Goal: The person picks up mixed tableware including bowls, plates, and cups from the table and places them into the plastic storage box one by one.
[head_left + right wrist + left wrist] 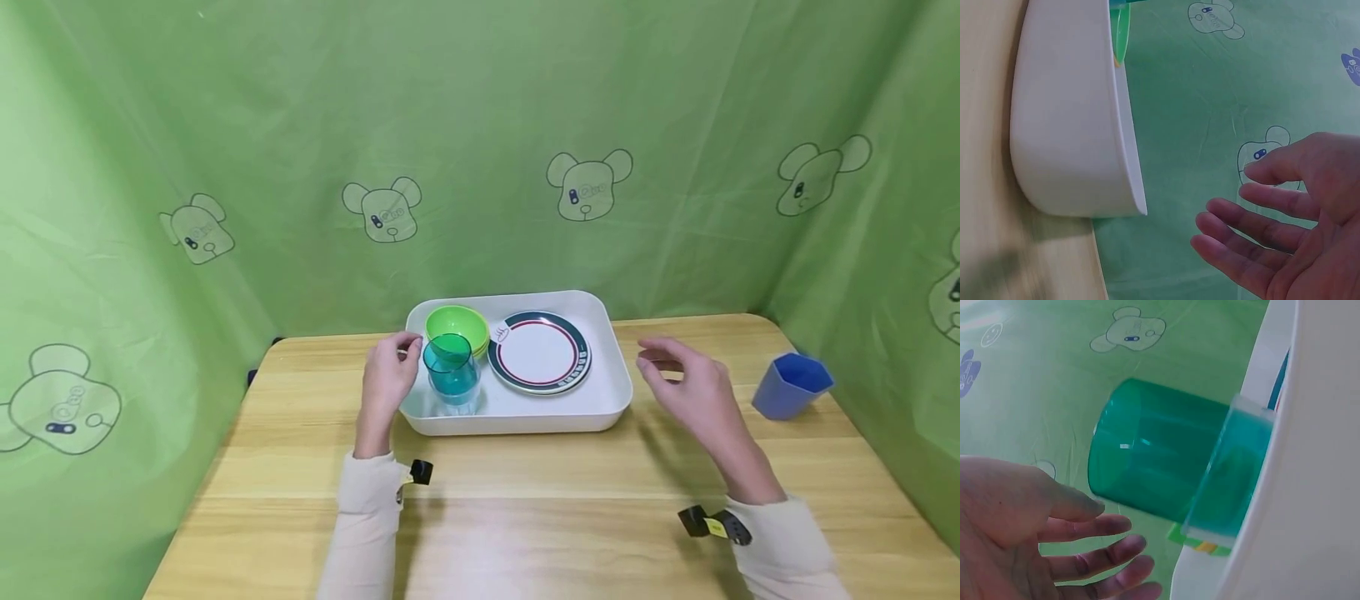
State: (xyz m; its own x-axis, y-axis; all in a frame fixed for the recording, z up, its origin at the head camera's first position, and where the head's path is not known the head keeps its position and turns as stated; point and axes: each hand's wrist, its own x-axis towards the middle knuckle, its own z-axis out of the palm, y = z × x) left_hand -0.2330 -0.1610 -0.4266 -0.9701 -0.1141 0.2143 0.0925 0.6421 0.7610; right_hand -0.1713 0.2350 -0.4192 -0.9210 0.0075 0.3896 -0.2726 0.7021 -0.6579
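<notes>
The left hand (390,375) is held with fingers relaxed and spread, gripping nothing, at the left edge of the white tray (611,367), just beside the teal cup (452,377). In the left wrist view the fingers (1094,528) are seen straight and apart from the cup (1166,465), with a gap between them. The right hand (686,387) is held above the table (525,500), to the right of the tray, with fingers loosely extended and holding nothing; the same loose spread is shown in the right wrist view (1279,219).

The teal cup is made of translucent smooth plastic, round in section, and stands upright in the front left part of the tray. A stack of glossy lime green bowls (457,327) is placed directly behind it. A round flat plate (540,352), white with dark green and red rim bands, lies in the right half of the tray. The tray is a smooth white rectangle with rounded corners and a raised wall (1072,125).

A blue faceted cup (791,385) stands well apart near the right table edge. The table is of light wood grain. Green sheeting printed with bear figures (588,185) encloses the area.
</notes>
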